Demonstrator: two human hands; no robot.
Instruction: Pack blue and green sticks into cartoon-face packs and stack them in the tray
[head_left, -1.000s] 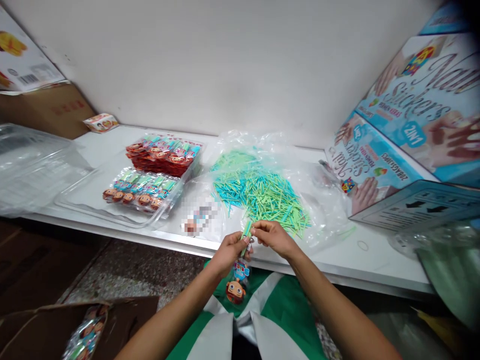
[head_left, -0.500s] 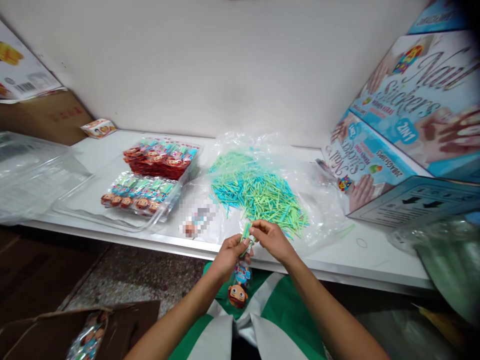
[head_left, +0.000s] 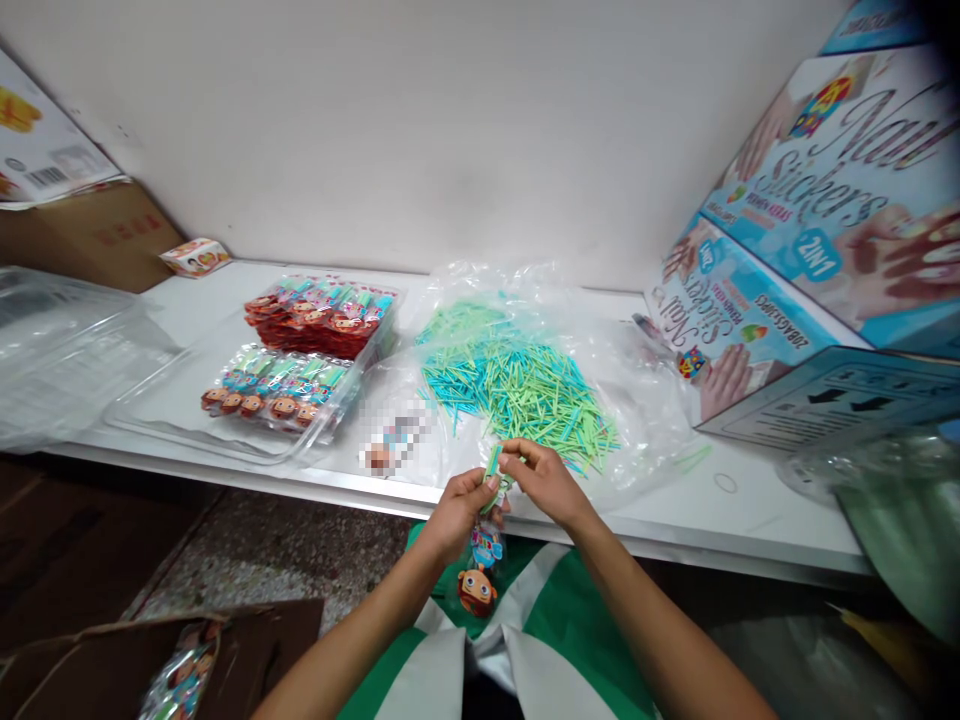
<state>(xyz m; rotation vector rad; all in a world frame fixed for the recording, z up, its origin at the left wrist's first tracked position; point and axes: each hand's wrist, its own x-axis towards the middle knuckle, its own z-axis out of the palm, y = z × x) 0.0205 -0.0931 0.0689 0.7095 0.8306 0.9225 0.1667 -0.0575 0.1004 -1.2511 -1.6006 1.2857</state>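
My left hand [head_left: 457, 512] is closed at the table's front edge, pinching the top of a small clear packet [head_left: 477, 590]. The packet hangs down over my lap and shows a brown cartoon face under a blue label. A few thin green and blue sticks [head_left: 494, 460] stand up at the packet's mouth, between my two hands. The fingers of my right hand [head_left: 547, 482] close on these sticks from the right; the fingertips partly cover them. Just beyond my hands a large heap of loose green and blue sticks [head_left: 532, 395] lies on clear plastic sheeting [head_left: 645, 420].
On the left, a clear plastic tray [head_left: 150, 425] holds several rows of similar filled packets [head_left: 281, 385]. Nail sticker boxes [head_left: 757, 330] stand on the right. A brown carton [head_left: 90, 235] and a small box [head_left: 196, 257] are at back left. An open carton [head_left: 262, 650] with packets sits below.
Both hands stay almost in place at the packet's mouth. The hanging packet has swung slightly and its label has turned a little. The view has shifted slightly.
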